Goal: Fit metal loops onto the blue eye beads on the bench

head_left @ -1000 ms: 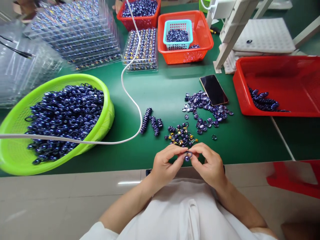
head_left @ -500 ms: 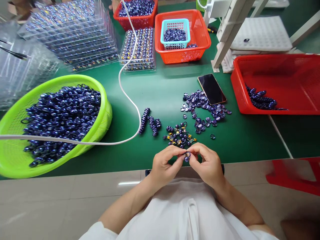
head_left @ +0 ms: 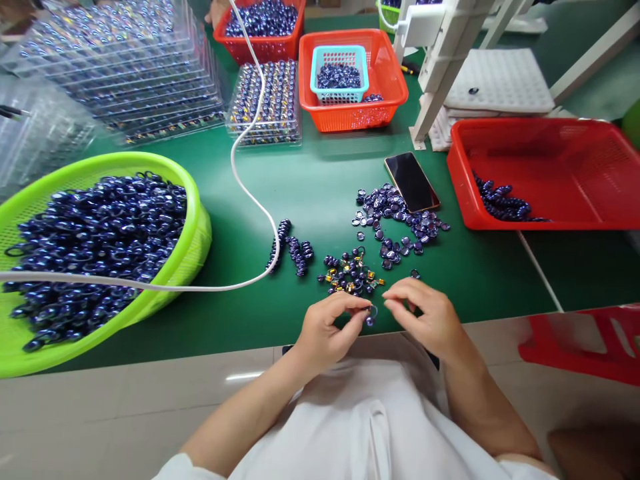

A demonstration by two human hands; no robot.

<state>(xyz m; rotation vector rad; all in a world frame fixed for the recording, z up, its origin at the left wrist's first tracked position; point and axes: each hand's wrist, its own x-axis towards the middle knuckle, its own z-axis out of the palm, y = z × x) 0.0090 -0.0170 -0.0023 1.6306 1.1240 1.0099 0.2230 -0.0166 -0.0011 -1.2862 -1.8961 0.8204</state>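
My left hand (head_left: 333, 325) pinches a small dark blue ring-like piece with beads (head_left: 371, 319) at the table's front edge. Just right of it, my right hand (head_left: 425, 313) has thumb and forefinger close together; whether something tiny is between them is too small to tell. Beyond my hands lies a small pile of dark beads with gold pieces (head_left: 351, 272). Dark, shiny caps (head_left: 395, 217) are scattered behind it, beside a phone (head_left: 412, 181). Coiled stacks of dark rings (head_left: 300, 255) rest to the left of the bead pile.
A green basket (head_left: 197, 243) full of dark ringed pieces stands left, crossed by a white cable (head_left: 245, 183). Stacked clear trays (head_left: 200, 87) and an orange basket (head_left: 327, 120) are behind. A red tray (head_left: 575, 173) stands right, near a metal post (head_left: 437, 80).
My right hand has moved right, away from the small ringed piece, which stays in my left hand. The whole view has shifted slightly.
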